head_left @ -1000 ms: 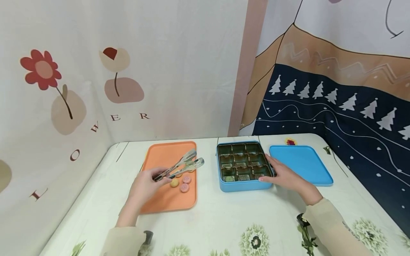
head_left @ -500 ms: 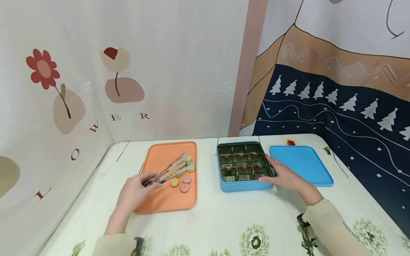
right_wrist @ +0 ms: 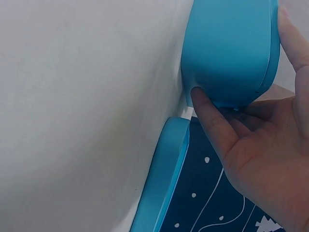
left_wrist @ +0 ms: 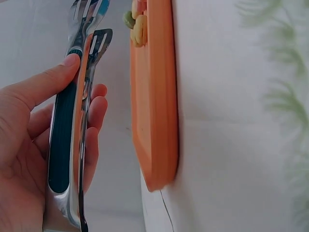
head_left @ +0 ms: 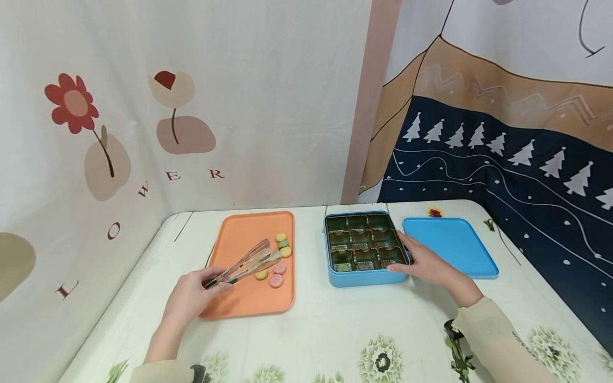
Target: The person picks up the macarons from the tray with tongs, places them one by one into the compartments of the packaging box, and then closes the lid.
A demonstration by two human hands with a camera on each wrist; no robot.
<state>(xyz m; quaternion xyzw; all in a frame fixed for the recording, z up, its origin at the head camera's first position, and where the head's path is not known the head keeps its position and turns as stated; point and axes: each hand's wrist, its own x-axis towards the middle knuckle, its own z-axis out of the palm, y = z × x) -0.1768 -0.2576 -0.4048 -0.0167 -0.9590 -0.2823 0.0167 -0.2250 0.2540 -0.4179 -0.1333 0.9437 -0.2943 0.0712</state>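
Now left hand (head_left: 189,294) fingers grasping tongs (head_left: 241,263), tips angled far-right over orange tray (head_left: 249,303), right hand (head_left: 426,265) flat against blue tin (head_left: 366,277).

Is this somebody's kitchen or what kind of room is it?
Probably not a kitchen: more likely a staged tabletop corner. Printed cloth backdrops hang round a table with a flowered cover. On it sit an orange tray of small sweets and a blue tin.

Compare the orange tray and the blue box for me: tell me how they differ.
The orange tray is flat and shallow with a low rim; the blue box is deeper, with a dark insert split into compartments. The tray carries small round sweets; the box's compartments look bare of them. The left hand holds tongs over the tray; the right hand rests against the box. Both sit on the table.
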